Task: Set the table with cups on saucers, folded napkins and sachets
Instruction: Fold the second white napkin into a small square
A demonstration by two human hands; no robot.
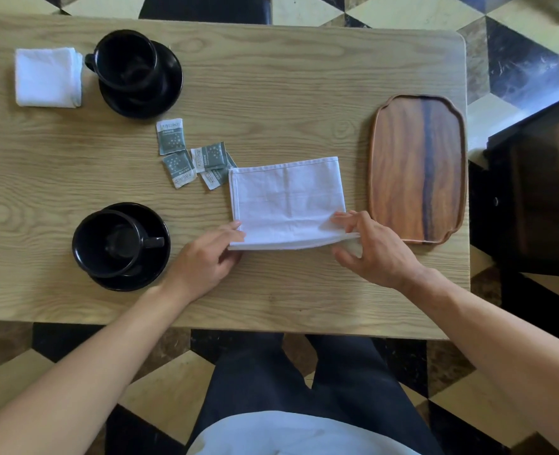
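A white napkin (286, 200) lies partly folded in the middle of the wooden table (271, 77). My left hand (206, 257) pinches its near left corner, and my right hand (373, 247) pinches its near right corner, lifting that edge slightly. Several grey-green sachets (192, 156) lie loose just left of the napkin, one partly under it. A black cup (107, 243) stands on a black saucer (153, 274) at the near left. Another black cup (125, 60) on its saucer (169, 83) stands at the far left, beside a folded white napkin (46, 77).
An empty wooden tray (416, 169) lies at the table's right edge, close to my right hand. Dark furniture (541, 192) stands right of the table. A dark chair (206, 8) sits at the far side. The floor is checkered.
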